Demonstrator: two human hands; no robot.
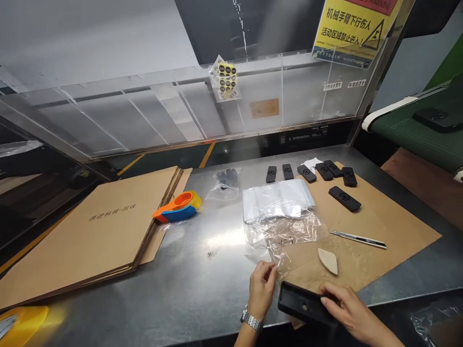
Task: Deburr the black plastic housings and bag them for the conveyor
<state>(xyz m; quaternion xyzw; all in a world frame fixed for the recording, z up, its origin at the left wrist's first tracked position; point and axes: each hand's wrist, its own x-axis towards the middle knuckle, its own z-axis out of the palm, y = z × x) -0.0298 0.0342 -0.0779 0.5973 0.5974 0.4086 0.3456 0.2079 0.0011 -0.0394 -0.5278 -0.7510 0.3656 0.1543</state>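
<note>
My right hand (342,303) grips one end of a black plastic housing (302,300), with its hollow inside turned up toward me. At the front of the bench, my left hand (263,284) is closed in a pinch at the lower corner of a clear plastic bag (289,233). A stack of clear bags (278,198) lies just beyond that crinkled film. On the brown cardboard sheet (394,221) rest a utility knife (360,238), a beige curved scrap (328,261) and a black housing (345,198).
Several black housings (287,171) lie along the back of the metal bench (206,284). Flat cardboard (108,217) is stacked at left, beside an orange and blue tape dispenser (179,207). A bagged dark item (226,182) sits mid-bench. A green conveyor (405,126) runs at right.
</note>
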